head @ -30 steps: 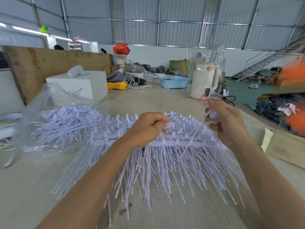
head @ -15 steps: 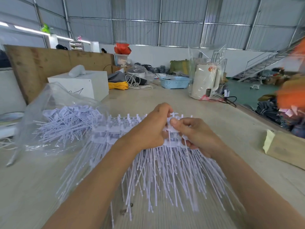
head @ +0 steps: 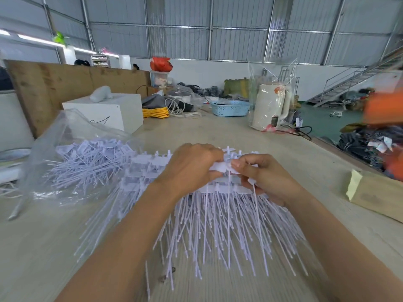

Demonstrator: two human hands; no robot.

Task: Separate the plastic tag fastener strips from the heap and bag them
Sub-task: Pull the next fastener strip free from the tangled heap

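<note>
two hands meet over the heap of fasteners (head: 218, 219), whose thin white tails fan toward the camera below the fingers. the left hand (head: 192, 168) curls over the flat heads at the heap's far edge and pinches them; the right hand (head: 259, 177) pinches one fastener strip (head: 222, 166) between thumb and forefinger, touching the left fingertips. a second ago the right hand was lifted off to the right with a single loose tail in it; half a second ago it came back to the heap, and now both hands bear on the same strip. by my reading another strip is about to be pulled free, so separating goes on and bagging waits. left of the fingers, near, lies the clear bag (head: 72, 149) with loose fasteners already inside. beyond the fingers, well apart on the table (head: 229, 131), stand a wrapped kettle (head: 270, 110) and a blue basket (head: 231, 107).
</note>
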